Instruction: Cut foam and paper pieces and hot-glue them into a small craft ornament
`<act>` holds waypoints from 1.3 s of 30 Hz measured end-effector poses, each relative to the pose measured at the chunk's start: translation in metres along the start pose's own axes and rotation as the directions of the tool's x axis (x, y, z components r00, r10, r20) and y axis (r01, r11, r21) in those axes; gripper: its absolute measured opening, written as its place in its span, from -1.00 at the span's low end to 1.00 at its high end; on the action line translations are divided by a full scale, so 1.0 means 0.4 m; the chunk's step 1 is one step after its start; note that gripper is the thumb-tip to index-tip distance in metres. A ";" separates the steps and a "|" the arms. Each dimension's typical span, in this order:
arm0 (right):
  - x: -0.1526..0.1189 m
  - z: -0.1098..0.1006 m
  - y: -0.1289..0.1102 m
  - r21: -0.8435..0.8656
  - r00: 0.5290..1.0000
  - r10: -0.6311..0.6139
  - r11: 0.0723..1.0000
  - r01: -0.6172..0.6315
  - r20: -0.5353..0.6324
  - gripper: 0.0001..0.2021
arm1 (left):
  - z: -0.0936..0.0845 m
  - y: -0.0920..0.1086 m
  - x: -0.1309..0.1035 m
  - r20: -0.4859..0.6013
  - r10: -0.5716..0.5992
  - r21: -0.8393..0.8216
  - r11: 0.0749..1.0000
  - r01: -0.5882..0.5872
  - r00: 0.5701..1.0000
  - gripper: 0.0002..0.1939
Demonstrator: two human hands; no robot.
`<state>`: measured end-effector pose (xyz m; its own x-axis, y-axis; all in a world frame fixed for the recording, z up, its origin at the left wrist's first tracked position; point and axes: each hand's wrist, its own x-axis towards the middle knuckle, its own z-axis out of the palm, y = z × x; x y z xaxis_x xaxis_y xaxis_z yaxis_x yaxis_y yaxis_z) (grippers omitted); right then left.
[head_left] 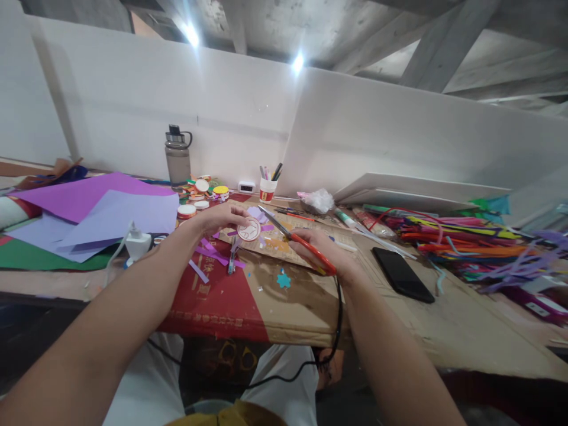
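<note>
My left hand (pixel 226 216) pinches a round white disc (pixel 248 229) with a reddish rim and lines drawn on its face. Lilac and purple paper pieces stick out around the disc. My right hand (pixel 317 245) is closed on orange-handled scissors (pixel 313 251), whose blades point up and left, just right of the disc. Purple paper strips (pixel 213 253) lie on the red part of the cardboard, below my left hand. Near them is a small metallic tool (pixel 232 260). A teal star-like cutout (pixel 283 280) rests on the brown cardboard.
Purple and lilac sheets (pixel 119 219) spread at the left beside a white plug (pixel 137 242). A bottle (pixel 178 160) and a pen cup (pixel 268 188) stand at the back. A black phone (pixel 402 274) and colourful pipe-cleaner-like strips (pixel 448 236) lie at the right. A black cable (pixel 339 313) hangs over the front edge.
</note>
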<state>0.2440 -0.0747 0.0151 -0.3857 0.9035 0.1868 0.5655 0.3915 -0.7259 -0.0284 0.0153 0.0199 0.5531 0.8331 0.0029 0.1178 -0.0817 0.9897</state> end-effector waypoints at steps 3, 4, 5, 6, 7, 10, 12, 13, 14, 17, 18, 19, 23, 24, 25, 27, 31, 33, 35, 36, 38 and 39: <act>0.002 0.004 0.001 0.021 1.000 0.010 1.000 -0.009 -0.017 -0.78 | -0.002 -0.002 0.001 0.010 0.015 0.031 0.999 -0.016 1.000 -0.90; 0.003 0.007 0.001 0.048 0.999 0.029 0.998 -0.028 -0.021 -0.79 | -0.002 -0.002 0.001 0.003 0.019 0.037 0.999 -0.019 1.000 -0.88; 0.005 0.010 0.000 0.086 0.998 0.051 0.995 -0.048 -0.032 -0.79 | 0.000 -0.001 0.001 -0.015 0.022 0.031 0.999 -0.022 1.000 -0.86; 0.008 0.014 0.000 0.132 0.996 0.069 0.989 -0.061 -0.055 -0.79 | 0.004 0.000 0.001 -0.041 0.026 0.012 1.000 -0.026 0.999 -0.83; 0.011 0.017 0.001 0.185 0.993 0.081 0.981 -0.064 -0.087 -0.78 | 0.008 0.001 0.002 -0.079 0.031 -0.021 0.999 -0.033 0.996 -0.81; 0.025 0.029 0.006 0.322 0.975 0.094 0.947 -0.024 -0.203 -0.74 | 0.030 0.006 0.005 -0.235 0.047 -0.185 0.978 -0.092 0.971 -0.81; 0.035 0.035 0.013 0.360 0.959 0.098 0.933 0.005 -0.268 -0.67 | 0.045 0.009 0.009 -0.339 0.045 -0.299 0.942 -0.153 0.940 -0.83; 0.039 0.038 0.016 0.360 0.950 0.095 0.933 0.019 -0.298 -0.64 | 0.052 0.011 0.011 -0.382 0.042 -0.350 0.918 -0.187 0.923 -0.83; 0.043 0.041 0.019 0.348 0.942 0.086 0.937 0.034 -0.324 -0.59 | 0.058 0.012 0.013 -0.413 0.036 -0.394 0.894 -0.214 0.910 -0.82; 0.048 0.046 0.027 0.274 0.933 0.052 0.960 0.051 -0.357 -0.50 | 0.066 0.011 0.017 -0.450 0.016 -0.488 0.833 -0.261 0.893 -0.80; 0.047 0.048 0.029 0.239 0.934 0.041 0.970 0.049 -0.355 -0.48 | 0.066 0.010 0.019 -0.452 0.014 -0.509 0.817 -0.271 0.892 -0.80; 0.045 0.049 0.030 0.208 0.936 0.031 0.977 0.046 -0.352 -0.45 | 0.066 0.008 0.020 -0.454 0.016 -0.528 0.800 -0.283 0.891 -0.79; 0.037 0.058 0.031 0.192 0.961 0.006 0.980 0.049 -0.277 -0.48 | 0.064 -0.002 0.025 -0.483 0.000 -0.597 0.732 -0.329 0.876 -0.79; 0.037 0.062 0.032 0.198 0.967 0.011 0.979 0.041 -0.253 -0.51 | 0.066 -0.004 0.026 -0.496 -0.013 -0.612 0.715 -0.339 0.868 -0.78; 0.037 0.068 0.033 0.196 0.972 0.022 0.980 0.025 -0.234 -0.54 | 0.068 -0.005 0.027 -0.511 -0.025 -0.623 0.700 -0.350 0.859 -0.78; 0.041 0.081 0.036 0.170 0.975 0.066 0.985 -0.029 -0.214 -0.59 | 0.077 -0.005 0.028 -0.531 -0.037 -0.639 0.673 -0.371 0.846 -0.78; 0.052 0.102 0.032 0.174 0.966 0.174 0.975 -0.141 -0.193 -0.63 | 0.098 -0.004 0.032 -0.562 -0.055 -0.669 0.616 -0.415 0.825 -0.80; 0.053 0.105 0.023 0.197 0.966 0.178 0.970 -0.140 -0.187 -0.65 | 0.107 -0.003 0.034 -0.584 -0.055 -0.671 0.595 -0.443 0.810 -0.81; 0.050 0.107 0.010 0.207 0.970 0.163 0.970 -0.125 -0.179 -0.65 | 0.114 0.000 0.035 -0.603 -0.042 -0.661 0.585 -0.470 0.796 -0.82; 0.048 0.108 0.002 0.211 0.972 0.158 0.970 -0.119 -0.175 -0.65 | 0.119 0.002 0.035 -0.614 -0.037 -0.655 0.581 -0.483 0.789 -0.82; 0.042 0.111 -0.014 0.236 0.974 0.153 0.965 -0.111 -0.166 -0.64 | 0.127 0.007 0.033 -0.636 -0.042 -0.650 0.567 -0.505 0.771 -0.82; 0.039 0.114 -0.022 0.252 0.974 0.157 0.961 -0.113 -0.162 -0.64 | 0.131 0.009 0.033 -0.644 -0.048 -0.650 0.560 -0.513 0.763 -0.81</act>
<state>0.1998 -0.0718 -0.0056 -0.1686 0.9699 0.1755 0.4030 0.2303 -0.8858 0.0226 -0.0029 0.0161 -0.1149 0.9923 0.0470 -0.7540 -0.1179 0.6462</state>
